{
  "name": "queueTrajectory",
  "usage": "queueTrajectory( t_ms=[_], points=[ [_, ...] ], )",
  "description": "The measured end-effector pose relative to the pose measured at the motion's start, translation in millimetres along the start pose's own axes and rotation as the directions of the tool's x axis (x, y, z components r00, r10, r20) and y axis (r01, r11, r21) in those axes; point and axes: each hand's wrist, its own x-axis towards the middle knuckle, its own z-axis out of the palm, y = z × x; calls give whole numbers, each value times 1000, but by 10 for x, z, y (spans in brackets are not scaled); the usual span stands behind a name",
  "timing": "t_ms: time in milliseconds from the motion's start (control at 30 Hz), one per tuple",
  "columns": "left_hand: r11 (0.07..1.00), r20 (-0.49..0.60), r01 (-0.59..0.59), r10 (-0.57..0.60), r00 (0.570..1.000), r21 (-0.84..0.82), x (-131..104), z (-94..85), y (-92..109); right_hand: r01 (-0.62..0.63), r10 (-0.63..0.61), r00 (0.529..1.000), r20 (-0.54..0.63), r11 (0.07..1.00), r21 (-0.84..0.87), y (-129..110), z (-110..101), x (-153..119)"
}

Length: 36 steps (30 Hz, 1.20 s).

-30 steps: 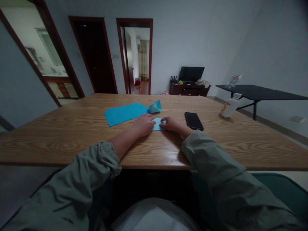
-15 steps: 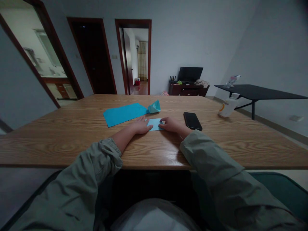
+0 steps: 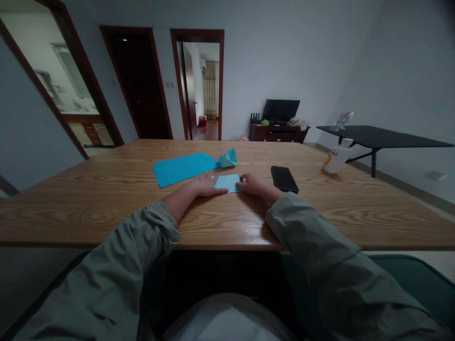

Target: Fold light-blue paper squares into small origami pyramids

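On the bench (image 3: pixel 227 222), left of the smartphone (image 3: pixel 284 179), lies 1 light-blue paper rectangle (image 3: pixel 228 183). Your left hand (image 3: pixel 207 185) touches it, fingers spread wide; your right hand (image 3: pixel 254 183) curls at its smartphone end; I cannot tell whether those fingers pinch it. A blue sheet (image 3: pixel 185 168) lies farther left.

The one camera sits on the person's head, behind the near edge of the tabletop (image 3: pixel 227 220), and faces forward and down across it. The sleeves (image 3: pixel 316 237) are very close, the left hand (image 3: pixel 205 185) and right hand (image 3: pixel 253 183) at middle distance on the tabletop, the wall (image 3: pixel 249 61) far beyond it.
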Motion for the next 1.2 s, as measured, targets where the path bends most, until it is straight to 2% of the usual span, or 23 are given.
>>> queueTrajectory(
  t_ms=[267,500,700,800,900,1000,1100,1200],
  points=[
    [999,-44,-16,15,999,-32,19,48,-36,-6,6,1000,9,998,58,7,-3,-13],
    [987,-166,-96,75,983,-125,25,40,-86,-1,1,1000,-4,994,112,38,19,-1],
    [954,-260,-183,119,958,-239,42,25,-139,21,-24,1000,10,967,254,-20,-23,-30],
    [950,-321,-188,102,942,-250,55,8,-166,52,-69,996,48,954,295,-39,-52,-61],
    [936,-399,-197,69,914,-292,40,-57,-197,44,-55,998,20,932,361,-31,-47,-78],
    [855,-449,-215,-23,893,-471,-2,-163,-246,28,-20,1000,-23,889,457,-5,-15,-66],
    [676,-453,-276,-95,886,-683,-39,-256,-304,38,-6,998,-57,813,581,22,16,-29],
    [508,-411,-317,-82,908,-801,-74,-300,-318,96,-27,994,-108,705,703,31,24,1]
  ],
)
